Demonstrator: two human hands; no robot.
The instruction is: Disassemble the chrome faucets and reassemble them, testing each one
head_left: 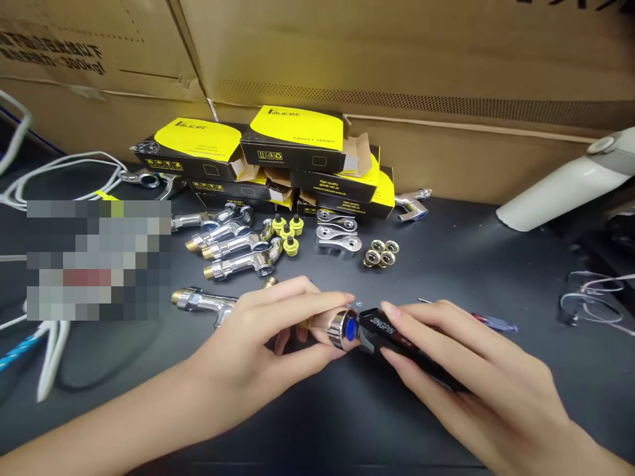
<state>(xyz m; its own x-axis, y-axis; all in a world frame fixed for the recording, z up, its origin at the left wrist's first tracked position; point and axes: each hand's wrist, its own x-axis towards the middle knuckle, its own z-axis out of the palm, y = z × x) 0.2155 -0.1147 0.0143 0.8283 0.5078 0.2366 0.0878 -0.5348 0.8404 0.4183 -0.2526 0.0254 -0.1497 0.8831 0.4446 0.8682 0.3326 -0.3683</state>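
My left hand [278,314] grips a chrome faucet handle [337,325] whose round end, with a blue cap [351,329], faces right. Fingers lie over its top and the thumb is below. In my right hand [476,357] is a black utility knife [391,330] marked JINGPIN. Its blade tip is at the edge of the blue cap; whether it is under the edge I cannot tell. Behind my left wrist lies a chrome faucet body [198,299], partly hidden by the hand. A screwdriver [491,322] shows beyond my right fingers.
Chrome faucet bodies [233,248], yellow-black cartridges [288,231], flat levers [340,238] and brass rings [381,252] lie beyond my hands. Yellow-and-black faucet boxes [292,155] are stacked behind. A white cylinder [565,182] is at right, white cables [54,357] at left.
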